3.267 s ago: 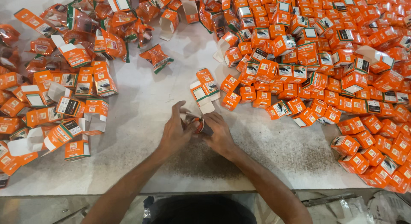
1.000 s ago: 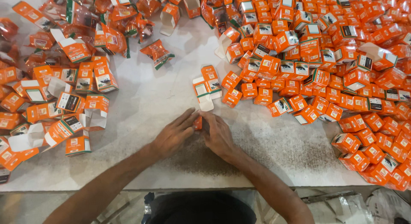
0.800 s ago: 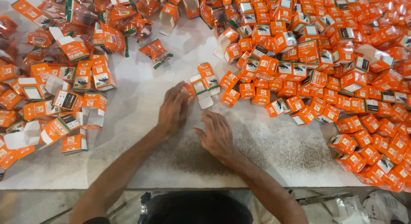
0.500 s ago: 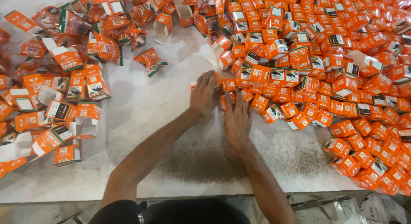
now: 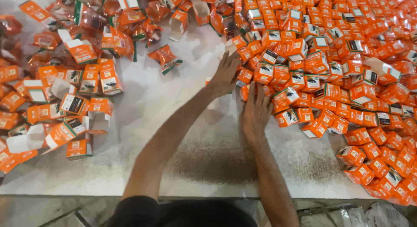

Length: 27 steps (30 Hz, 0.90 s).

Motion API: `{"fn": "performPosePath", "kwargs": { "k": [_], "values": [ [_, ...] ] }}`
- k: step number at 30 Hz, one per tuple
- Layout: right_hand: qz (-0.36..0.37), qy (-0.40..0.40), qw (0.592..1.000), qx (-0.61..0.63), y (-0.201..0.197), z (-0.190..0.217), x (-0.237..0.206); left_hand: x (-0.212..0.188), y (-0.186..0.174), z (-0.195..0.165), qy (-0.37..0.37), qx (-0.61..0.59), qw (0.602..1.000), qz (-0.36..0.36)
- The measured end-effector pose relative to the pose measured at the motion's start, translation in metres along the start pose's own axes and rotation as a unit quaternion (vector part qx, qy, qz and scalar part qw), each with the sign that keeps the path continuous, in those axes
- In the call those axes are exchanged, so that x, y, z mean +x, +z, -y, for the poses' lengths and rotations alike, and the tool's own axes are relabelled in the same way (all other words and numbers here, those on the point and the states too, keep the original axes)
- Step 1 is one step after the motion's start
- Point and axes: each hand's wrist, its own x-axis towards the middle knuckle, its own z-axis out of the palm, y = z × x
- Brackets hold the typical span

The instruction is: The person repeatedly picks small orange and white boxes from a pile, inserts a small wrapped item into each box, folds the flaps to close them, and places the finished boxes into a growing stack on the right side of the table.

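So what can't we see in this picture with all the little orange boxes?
- Head view: whatever lies under the left hand and right hand; the palms face down and cover it.
- Whether either hand grips a box: fingertips are lost among the heap of closed boxes.
- The heap and the open boxes run off the picture's edges.
- The table under the heap is covered.
- The box pictures are too small.
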Motion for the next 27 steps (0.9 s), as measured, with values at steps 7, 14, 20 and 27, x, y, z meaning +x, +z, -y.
{"fn": "performPosePath", "kwargs": {
  "k": [7,14,20,27],
  "values": [
    [-0.073,-0.030,0.979,0.189,-0.017,0.011,-0.020,-0.010,-0.111,0.083,-0.090,0.151,0.978,-0.113],
    [-0.091,-0.120,0.957,0.249,-0.006,0.040,-0.020,0.047,-0.146,0.136,-0.206,0.267,0.941,0.019],
    [-0.046,-0.096,0.946,0.307,-0.010,0.033,-0.022,0.038,-0.108,0.130,-0.176,0.290,0.941,0.000],
    [-0.073,-0.111,0.904,0.406,-0.025,0.052,-0.020,-0.058,-0.111,0.064,0.197,0.265,0.944,-0.024]
  ]
}}
